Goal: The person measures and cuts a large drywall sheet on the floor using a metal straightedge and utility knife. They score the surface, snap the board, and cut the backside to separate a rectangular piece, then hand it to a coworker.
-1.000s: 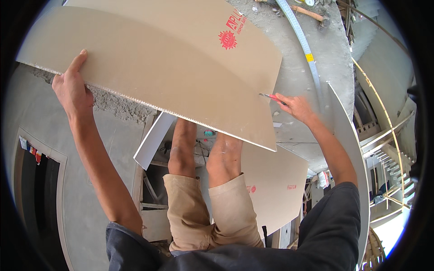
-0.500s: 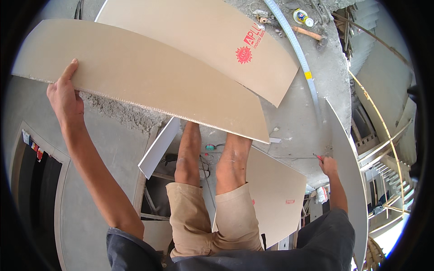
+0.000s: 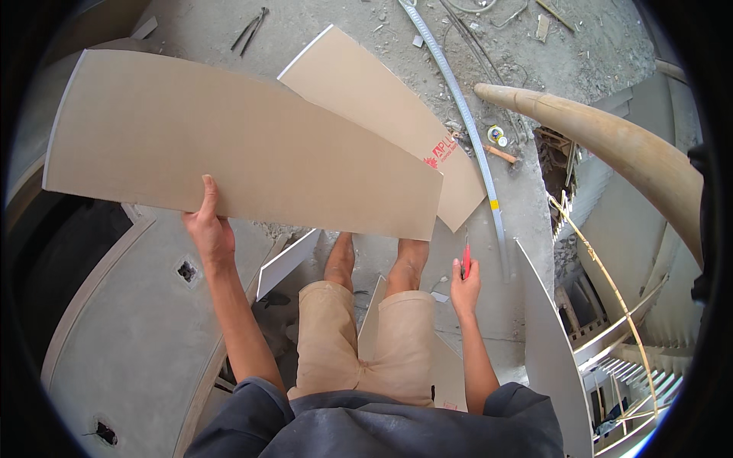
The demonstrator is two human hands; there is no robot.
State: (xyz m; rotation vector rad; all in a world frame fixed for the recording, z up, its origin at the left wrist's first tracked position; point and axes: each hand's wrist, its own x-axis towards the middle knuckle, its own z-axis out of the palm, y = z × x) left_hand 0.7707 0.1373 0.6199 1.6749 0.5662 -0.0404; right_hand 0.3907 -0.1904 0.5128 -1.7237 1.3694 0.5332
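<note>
A long brown-faced gypsum board (image 3: 252, 145) stretches across in front of me. My left hand (image 3: 211, 233) grips its near edge, with the thumb lying on the brown face and the fingers hidden beneath. Off the board's right end, my right hand (image 3: 465, 286) is closed around a red utility knife (image 3: 466, 259) whose tip points away from me. The knife is apart from the board. Partly under the held piece, a second brown board (image 3: 374, 95) with red print lies on the floor.
A perforated metal strip (image 3: 458, 91) runs along the floor, near a hammer (image 3: 501, 153) and a small container (image 3: 496, 136). Pliers (image 3: 249, 32) lie far off. A white offcut (image 3: 286, 263) leans by my left leg; a tall panel (image 3: 546, 343) stands at right. A thick pole (image 3: 603, 122) slants in.
My right hand has come in from the far right toward the board's end with the knife. The held board sits more level, my left hand further right on it. The view has shifted.
</note>
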